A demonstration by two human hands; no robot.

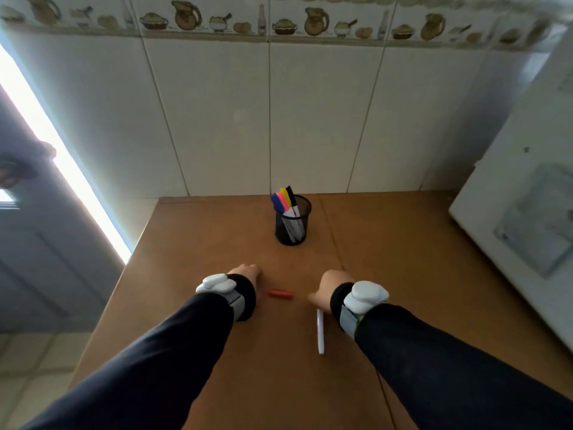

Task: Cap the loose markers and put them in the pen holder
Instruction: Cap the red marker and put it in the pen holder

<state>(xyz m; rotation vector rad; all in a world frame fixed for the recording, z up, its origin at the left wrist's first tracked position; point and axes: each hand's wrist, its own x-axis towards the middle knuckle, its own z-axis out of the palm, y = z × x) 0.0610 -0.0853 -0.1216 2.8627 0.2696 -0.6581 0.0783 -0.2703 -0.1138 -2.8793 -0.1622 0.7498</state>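
Observation:
A black mesh pen holder (pixel 293 223) stands near the back of the brown table (pixel 217 231); several capped markers (pixel 285 200) with blue, pink, yellow and black caps lean in it. A red cap (pixel 280 294) lies flat on the table between my hands. A white marker body (pixel 320 332) lies lengthwise just inside my right wrist. My left hand (pixel 246 271) rests on the table left of the red cap, fingers curled down and mostly hidden. My right hand (pixel 328 288) rests right of the cap, thumb pointing left; whether it touches the white marker is unclear.
A white tiled wall (pixel 279 119) rises behind the table. A white appliance (pixel 527 218) stands along the right edge. The table's left edge drops to a tiled floor (pixel 37 361) by a door. White trackers are strapped to both wrists.

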